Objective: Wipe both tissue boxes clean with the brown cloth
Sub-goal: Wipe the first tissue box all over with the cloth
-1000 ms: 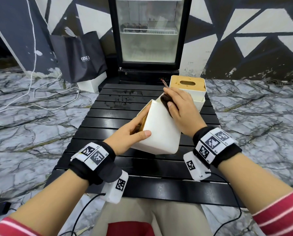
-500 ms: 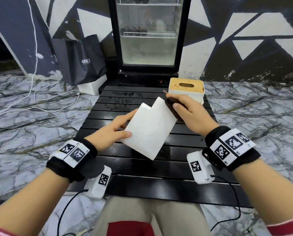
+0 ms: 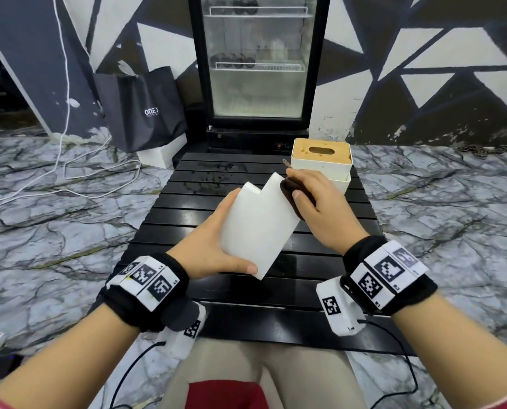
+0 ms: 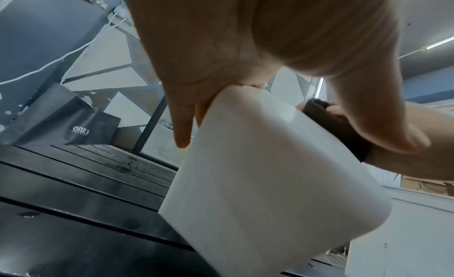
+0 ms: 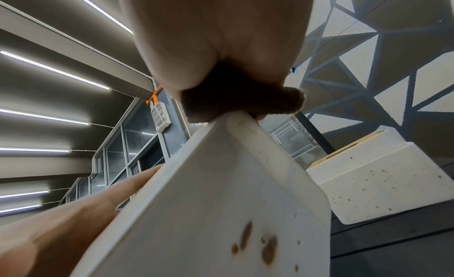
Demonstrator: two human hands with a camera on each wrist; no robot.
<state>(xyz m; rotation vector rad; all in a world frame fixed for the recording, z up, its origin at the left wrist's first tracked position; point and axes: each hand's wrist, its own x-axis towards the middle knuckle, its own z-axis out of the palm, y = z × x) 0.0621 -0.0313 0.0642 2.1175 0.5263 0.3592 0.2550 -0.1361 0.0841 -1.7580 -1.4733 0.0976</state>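
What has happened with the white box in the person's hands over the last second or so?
The left hand has turned the held tissue box and lifted it off the table, so a plain white face now points up. The right hand still presses the brown cloth against the box's far right edge. The second tissue box has not moved from the table's far end.

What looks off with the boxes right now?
Brown stains still spot the held tissue box, on the face away from the brown cloth. The second tissue box on the table is speckled all over its side.
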